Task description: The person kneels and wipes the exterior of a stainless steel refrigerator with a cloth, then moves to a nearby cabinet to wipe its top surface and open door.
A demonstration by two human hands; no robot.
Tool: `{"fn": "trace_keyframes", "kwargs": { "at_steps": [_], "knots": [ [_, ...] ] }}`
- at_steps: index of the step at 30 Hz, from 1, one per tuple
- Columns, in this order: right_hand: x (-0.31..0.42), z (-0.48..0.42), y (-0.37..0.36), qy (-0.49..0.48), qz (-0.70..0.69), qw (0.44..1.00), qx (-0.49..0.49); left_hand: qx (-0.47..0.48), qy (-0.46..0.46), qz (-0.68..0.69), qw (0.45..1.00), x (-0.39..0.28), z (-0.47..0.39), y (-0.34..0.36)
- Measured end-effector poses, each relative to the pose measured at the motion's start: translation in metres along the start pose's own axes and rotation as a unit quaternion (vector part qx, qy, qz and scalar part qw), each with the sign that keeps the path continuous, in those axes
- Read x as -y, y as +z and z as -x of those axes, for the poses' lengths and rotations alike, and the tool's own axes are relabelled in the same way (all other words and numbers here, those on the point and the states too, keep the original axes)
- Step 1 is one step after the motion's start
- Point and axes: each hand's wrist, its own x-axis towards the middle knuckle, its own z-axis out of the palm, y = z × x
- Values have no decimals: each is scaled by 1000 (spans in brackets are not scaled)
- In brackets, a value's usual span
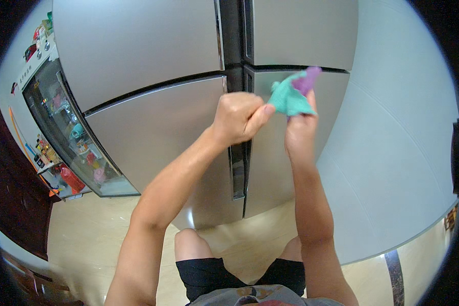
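In front of a four-door metal-coloured refrigerator [160, 149], both of my hands are raised on a green and purple cloth [290, 97]. My left hand [239, 116] is curled into a fist, with its thumb and finger pinching the left corner of the cloth. The cloth covers most of the fingers of my right hand [302, 118], which grips it from below at its right side; its purple part stands up at the upper right. The cloth is a little blurred and hangs before the upper part of the lower right door.
A glass-fronted cabinet [80, 126] with several items inside stands at the left, with bottles [44, 153] and a red bag [72, 179] beside it. A pale curved panel [390, 126] rises at the right. The glossy tiled floor [95, 229] lies below.
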Motion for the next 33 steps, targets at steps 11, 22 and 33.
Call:
{"fn": "trace_keyframes", "kwargs": {
  "at_steps": [11,22,33],
  "knots": [
    [-22,-52,30,-448,588,631,237,40,-161,20,986,-61,144,-10],
    [-68,-1,-4,-458,547,563,417,119,-514,38,849,-134,338,9],
    [-106,95,-52,-383,467,450,657,172,-594,-13,786,-178,415,-28]
  ]
}}
